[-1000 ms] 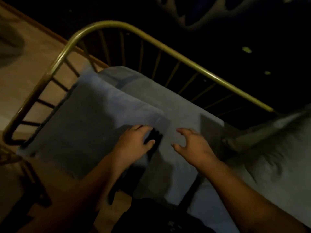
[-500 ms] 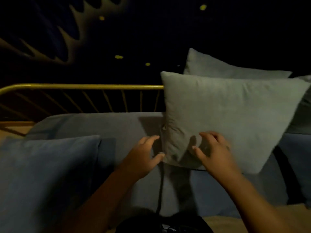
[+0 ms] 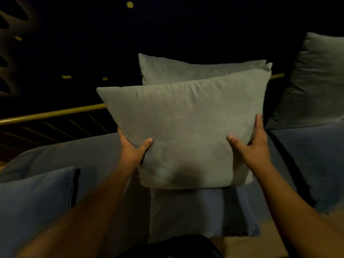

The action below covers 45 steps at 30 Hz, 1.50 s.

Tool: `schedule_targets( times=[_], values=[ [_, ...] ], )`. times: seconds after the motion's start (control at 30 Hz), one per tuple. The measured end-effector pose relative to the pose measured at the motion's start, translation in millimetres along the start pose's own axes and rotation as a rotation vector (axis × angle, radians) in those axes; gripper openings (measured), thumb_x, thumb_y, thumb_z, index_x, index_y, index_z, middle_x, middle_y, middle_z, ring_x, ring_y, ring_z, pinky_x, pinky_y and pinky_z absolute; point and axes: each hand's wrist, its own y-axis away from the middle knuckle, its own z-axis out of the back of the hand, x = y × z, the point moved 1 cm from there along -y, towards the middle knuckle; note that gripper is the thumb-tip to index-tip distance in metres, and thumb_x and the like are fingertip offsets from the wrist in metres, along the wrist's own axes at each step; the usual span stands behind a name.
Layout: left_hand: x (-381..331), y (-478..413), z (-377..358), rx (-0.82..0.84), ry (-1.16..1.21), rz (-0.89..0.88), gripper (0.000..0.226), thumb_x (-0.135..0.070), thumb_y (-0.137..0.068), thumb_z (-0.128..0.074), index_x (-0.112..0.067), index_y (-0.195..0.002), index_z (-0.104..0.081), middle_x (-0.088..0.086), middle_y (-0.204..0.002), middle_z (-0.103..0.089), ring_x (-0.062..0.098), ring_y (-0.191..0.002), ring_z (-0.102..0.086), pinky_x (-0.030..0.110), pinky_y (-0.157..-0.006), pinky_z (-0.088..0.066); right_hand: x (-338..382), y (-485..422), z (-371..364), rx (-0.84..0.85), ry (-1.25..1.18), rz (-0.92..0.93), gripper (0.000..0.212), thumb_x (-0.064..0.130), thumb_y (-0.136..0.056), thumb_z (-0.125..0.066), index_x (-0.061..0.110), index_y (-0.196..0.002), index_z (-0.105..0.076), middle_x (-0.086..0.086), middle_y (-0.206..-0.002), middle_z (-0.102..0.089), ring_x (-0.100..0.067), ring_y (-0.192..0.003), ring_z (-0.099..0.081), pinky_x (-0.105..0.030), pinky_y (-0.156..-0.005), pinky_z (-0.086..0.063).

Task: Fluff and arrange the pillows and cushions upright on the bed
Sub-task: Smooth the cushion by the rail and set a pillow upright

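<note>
A grey square cushion (image 3: 186,123) is held up in front of me, lifted off the blue bedding. My left hand (image 3: 132,148) grips its lower left edge, thumb on the front. My right hand (image 3: 251,146) grips its lower right edge, fingers wrapped round the side. Behind it a second grey cushion (image 3: 186,69) stands upright against the rail. A darker grey cushion (image 3: 312,86) leans at the far right. A blue pillow (image 3: 33,198) lies at the lower left.
A brass bed rail (image 3: 52,113) with thin bars runs along the back left. Blue bolster cushions (image 3: 74,153) lie along the bed's back. The room behind is dark. A dark object (image 3: 176,246) sits at the bottom centre.
My view swung right from the bed's end. Both hands moved from reaching at the grey cushion's lower corner to gripping its two sides, and the cushion is now lifted.
</note>
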Motion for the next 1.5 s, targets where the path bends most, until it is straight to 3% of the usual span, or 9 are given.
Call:
schedule_targets(
  times=[0.13,0.33,0.57,0.67,0.83,1.13,1.23,1.37,1.5],
  values=[
    [4,2,-15,-0.041,0.045,0.024,0.099,-0.027,-0.073,-0.077,-0.023,-0.148,-0.011,0.011,-0.151,-0.033,0.027,-0.135,-0.035,0.039,-0.110,-0.031,-8,-11,1,0.094,-0.106,-0.009,0.120,0.062,-0.056,-0.071,0.040,-0.147,0.004,-0.001,-0.158,-0.019,-0.017,-0.139,-0.028,-0.044,-0.114,-0.028],
    [-3,15,-11,-0.067,0.126,-0.009,0.096,-0.035,-0.073,-0.075,-0.023,-0.147,-0.015,0.005,-0.153,-0.031,0.024,-0.137,-0.034,0.041,-0.113,-0.029,-1,8,-6,-0.002,-0.159,0.040,0.114,0.058,-0.063,-0.072,0.039,-0.148,0.000,-0.003,-0.154,-0.029,-0.017,-0.135,-0.036,-0.029,-0.105,-0.030],
    [-15,25,75,-0.130,0.152,-0.134,0.090,-0.031,-0.076,-0.073,-0.021,-0.147,-0.017,0.003,-0.148,-0.037,0.014,-0.126,-0.041,0.028,-0.101,-0.034,40,70,-47,0.016,-0.215,0.116,0.120,0.063,-0.057,-0.071,0.041,-0.147,0.005,0.006,-0.152,-0.023,-0.012,-0.137,-0.031,-0.037,-0.114,-0.029],
    [-5,21,140,-0.167,0.163,-0.139,0.091,-0.028,-0.075,-0.076,-0.018,-0.146,-0.019,0.000,-0.144,-0.040,0.015,-0.128,-0.042,0.025,-0.102,-0.034,74,95,-88,0.084,-0.209,0.157,0.123,0.062,-0.055,-0.074,0.043,-0.145,0.007,0.005,-0.155,-0.023,-0.008,-0.137,-0.029,-0.031,-0.113,-0.027],
    [21,-1,259,-0.168,0.136,-0.079,0.120,-0.058,-0.047,-0.082,-0.024,-0.144,-0.022,-0.001,-0.144,-0.044,0.015,-0.127,-0.048,0.039,-0.109,-0.039,139,127,-172,0.242,-0.194,0.234,0.122,0.040,-0.064,-0.083,0.038,-0.147,0.007,0.003,-0.154,-0.027,-0.003,-0.127,-0.029,-0.027,-0.108,-0.029],
    [78,-65,430,-0.400,0.070,-0.072,0.114,-0.034,-0.061,-0.085,-0.019,-0.147,-0.012,0.004,-0.152,-0.032,0.016,-0.135,-0.035,0.037,-0.114,-0.029,262,154,-345,0.374,-0.123,0.360,0.117,0.041,-0.069,-0.079,0.033,-0.149,0.007,0.000,-0.155,-0.029,-0.025,-0.136,-0.038,-0.042,-0.110,-0.035],
    [97,-94,478,-0.413,0.038,-0.052,0.113,-0.033,-0.062,-0.085,-0.020,-0.147,-0.011,0.003,-0.151,-0.030,0.011,-0.131,-0.032,0.029,-0.110,-0.027,292,161,-405,0.410,-0.122,0.348,0.116,0.038,-0.070,-0.079,0.029,-0.149,0.005,-0.002,-0.154,-0.031,-0.026,-0.136,-0.039,-0.041,-0.110,-0.036],
    [126,-134,532,-0.517,-0.022,0.011,0.119,-0.037,-0.060,-0.085,-0.016,-0.148,-0.008,0.007,-0.154,-0.025,0.022,-0.140,-0.028,0.025,-0.112,-0.020,321,170,-477,0.443,-0.123,0.328,0.116,0.035,-0.072,-0.079,0.029,-0.149,0.008,-0.001,-0.154,-0.032,-0.024,-0.135,-0.040,-0.037,-0.108,-0.035],
    [163,-169,573,-0.478,-0.041,0.034,0.128,-0.059,-0.050,-0.080,-0.019,-0.148,-0.007,0.007,-0.154,-0.026,0.023,-0.140,-0.030,0.043,-0.114,-0.031,334,170,-532,0.476,-0.110,0.326,0.116,0.031,-0.073,-0.078,0.031,-0.149,0.009,-0.003,-0.153,-0.034,-0.022,-0.134,-0.040,-0.032,-0.107,-0.034]
  ],
)
